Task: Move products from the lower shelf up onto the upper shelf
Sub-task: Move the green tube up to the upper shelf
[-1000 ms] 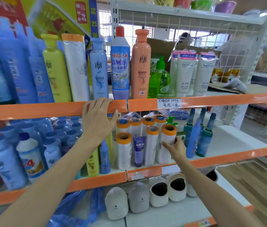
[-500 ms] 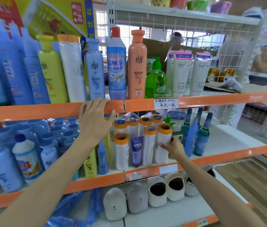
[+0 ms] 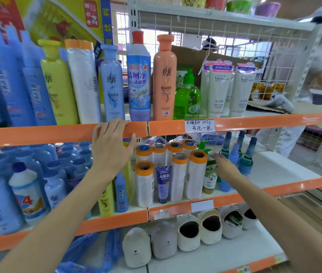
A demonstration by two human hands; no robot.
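Head view, mid-frame: left hand (image 3: 112, 143) draped over the orange lip of the upper shelf (image 3: 57, 133), fingers curled on it, holding no product. Right hand (image 3: 224, 166) reached into the lower shelf (image 3: 294, 184), fingers loosely spread at the pump bottle (image 3: 210, 174), gripping nothing clearly (contact hard to judge). Risked nudging over the orange-capped rolls (image 3: 196, 174) just beside. Fingertips partly hidden behind the bottles; far-left products blurred.
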